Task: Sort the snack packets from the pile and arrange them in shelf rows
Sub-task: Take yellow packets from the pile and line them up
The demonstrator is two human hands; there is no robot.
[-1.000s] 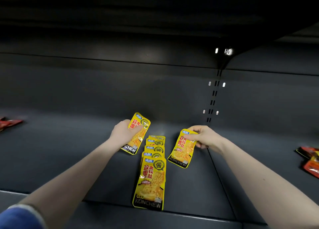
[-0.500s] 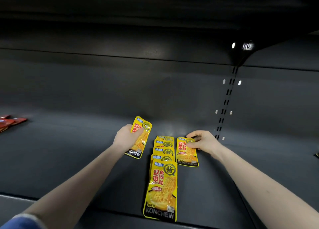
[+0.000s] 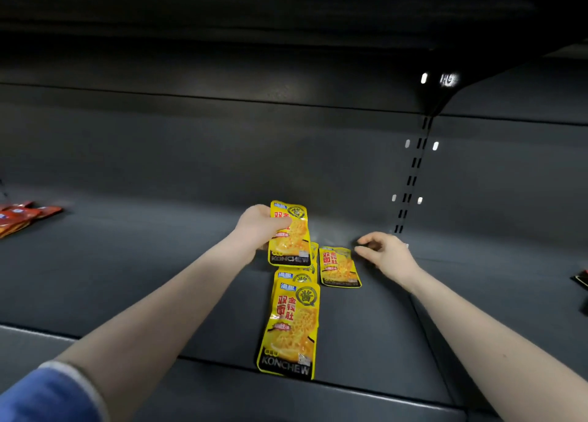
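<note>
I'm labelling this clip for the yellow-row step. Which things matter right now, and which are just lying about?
In the job:
- yellow packet held in left hand
- yellow packet just laid, right hand beside it, holding nothing
- overlapping yellow row

Lying about:
- red packets, far left
- dark packet, right edge

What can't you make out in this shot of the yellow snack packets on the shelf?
Head view only:
- Row of yellow packets: the count is unclear; the front packet and the packet gripped in the left hand cover those behind.
- Red packets, far left: blurred, cut by the frame edge.
- Dark item, far right: cut by the edge, unidentifiable.
- Right hand: motion-blurred, apart from the lone packet.
</note>
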